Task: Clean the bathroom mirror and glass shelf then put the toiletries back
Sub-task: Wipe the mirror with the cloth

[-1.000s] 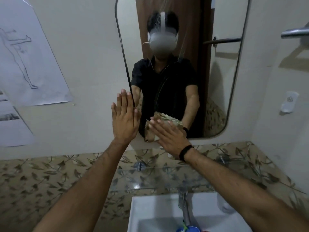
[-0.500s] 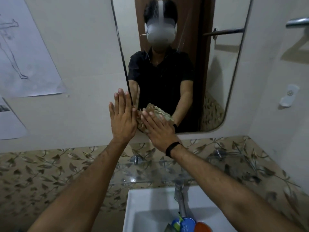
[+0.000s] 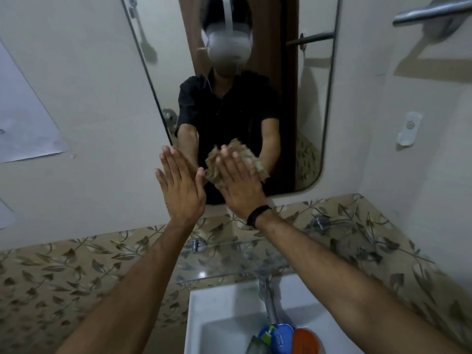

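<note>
Left hand (image 3: pixel 181 186), fingers straight and together, lies flat against the mirror's (image 3: pixel 314 118) lower left edge. Right hand (image 3: pixel 238 181), fingers extended, presses a crumpled cloth (image 3: pixel 236 155) to the lower glass. Below, the glass shelf (image 3: pixel 229 261) spans the tiled wall; toiletries (image 3: pixel 282 337) lie in the sink (image 3: pixel 204 315).

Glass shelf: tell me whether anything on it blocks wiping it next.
Nothing visible stands on the glass shelf. The toiletries lie in the sink below it. The right hand presses the cloth flat on the mirror; the left hand rests open at the mirror's edge.
</note>
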